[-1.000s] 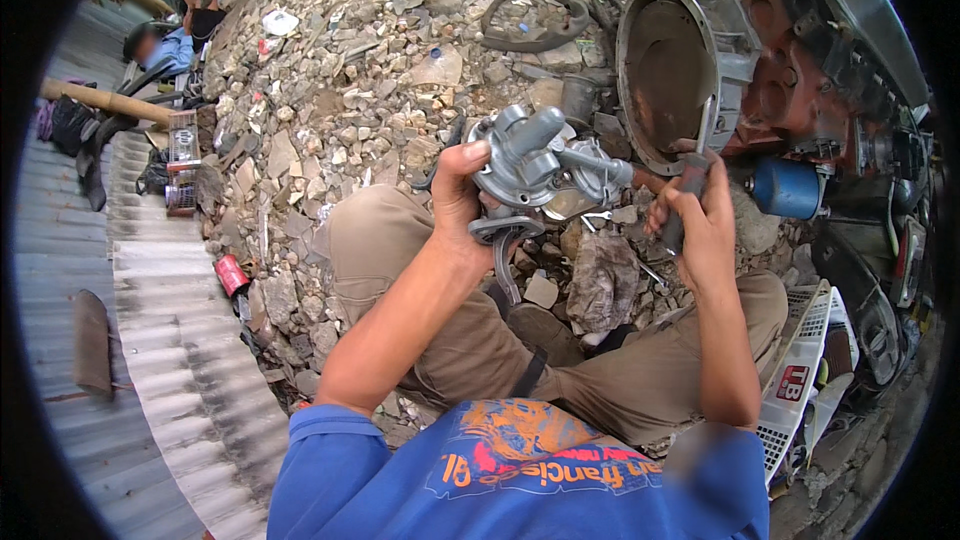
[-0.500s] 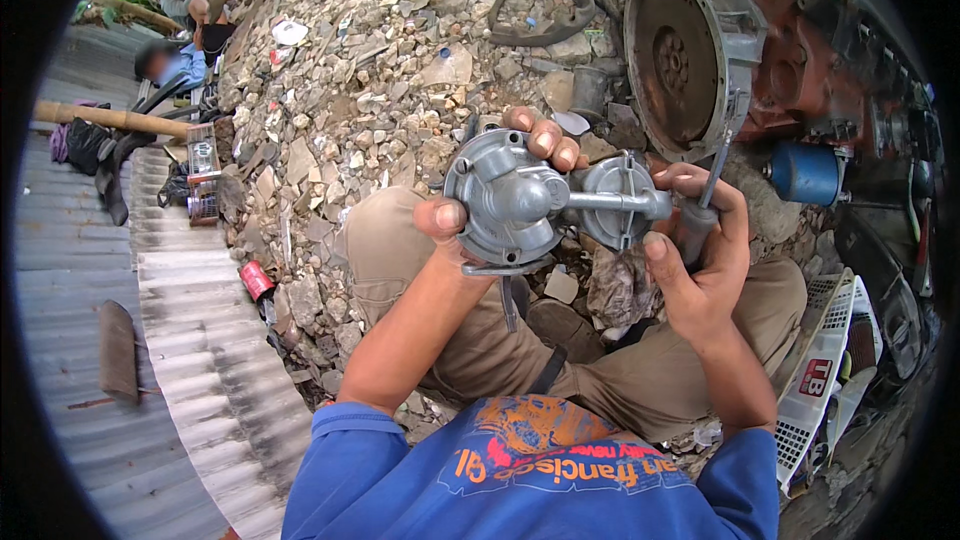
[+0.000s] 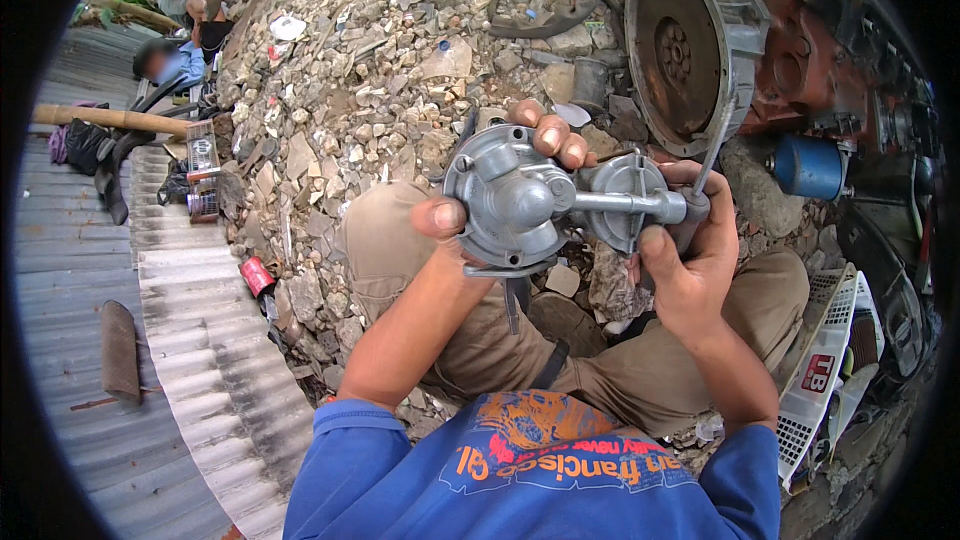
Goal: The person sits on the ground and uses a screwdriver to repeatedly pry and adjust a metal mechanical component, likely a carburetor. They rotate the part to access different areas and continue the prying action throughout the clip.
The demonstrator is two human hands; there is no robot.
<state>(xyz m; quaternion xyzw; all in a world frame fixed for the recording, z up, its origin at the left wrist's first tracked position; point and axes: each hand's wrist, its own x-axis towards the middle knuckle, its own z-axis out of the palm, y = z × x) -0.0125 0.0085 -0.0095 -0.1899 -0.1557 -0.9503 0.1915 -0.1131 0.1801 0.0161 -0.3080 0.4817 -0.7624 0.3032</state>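
A silver metal pump assembly [image 3: 520, 205] with two round housings joined by a tube lies across the middle. My left hand [image 3: 445, 230] grips the larger housing, thumb on its left side and fingertips curled over its top. My right hand [image 3: 690, 265] is closed around the grip of a screwdriver [image 3: 710, 165] at the pump's right end, its shaft pointing up and its thumb against the smaller housing. A bracket hangs below the larger housing. My crossed legs [image 3: 620, 390] are beneath.
A bell housing [image 3: 665, 10], red engine block [image 3: 785, 60] and blue filter [image 3: 805, 170] stand right, with a white plastic basket [image 3: 800, 410]. Corrugated sheets [image 3: 190, 330] run left of the stony ground [image 3: 330, 70]. A rubber loop [image 3: 535, 25] lies beyond. Two people [image 3: 185, 0] sit at top left.
My left hand has turned the pump to lie crosswise, facing up. My right hand, with the screwdriver, has come in against the pump's right end, and in the last half second moved slightly left.
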